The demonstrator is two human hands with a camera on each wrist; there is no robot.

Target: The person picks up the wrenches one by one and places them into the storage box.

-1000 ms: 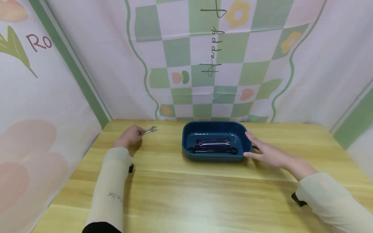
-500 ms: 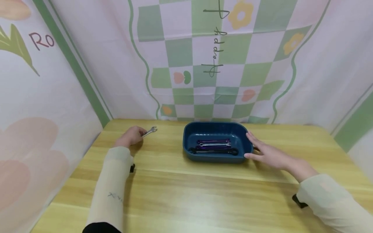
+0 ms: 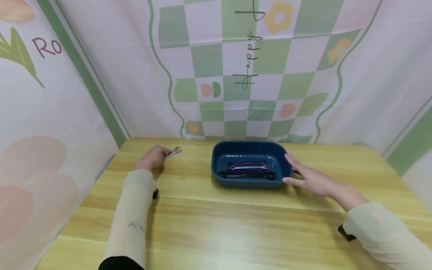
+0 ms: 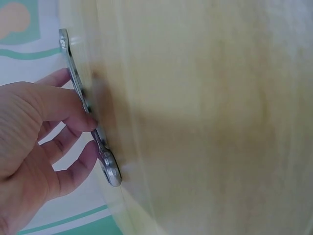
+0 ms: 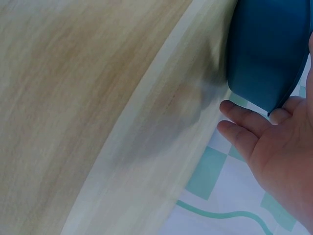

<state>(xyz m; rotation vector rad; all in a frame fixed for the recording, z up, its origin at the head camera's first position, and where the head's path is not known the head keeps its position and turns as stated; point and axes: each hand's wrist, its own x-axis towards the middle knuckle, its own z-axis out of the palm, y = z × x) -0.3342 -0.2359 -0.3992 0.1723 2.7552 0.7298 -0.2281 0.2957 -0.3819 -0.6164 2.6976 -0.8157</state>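
My left hand pinches a silver wrench at the back left of the table, its open-end jaw pointing right and away. In the left wrist view, thumb and fingers meet at the middle of the wrench, which is tilted close to the tabletop. My right hand rests against the right end of a dark blue rectangular bin, its fingers spread and fairly straight, one at the back corner and the thumb at the front. Inside lie several wrenches: a silver one, a black one and purple ones.
The wooden table extends in front of the bin and between the hands. A curtain with green checks hangs right behind the table's back edge. Another printed curtain stands along the left side.
My left hand keeps its place with the wrench, its forearm shifting slightly right. The wrench has turned a little, its jaw end angled further up. The right hand and bin stay still.
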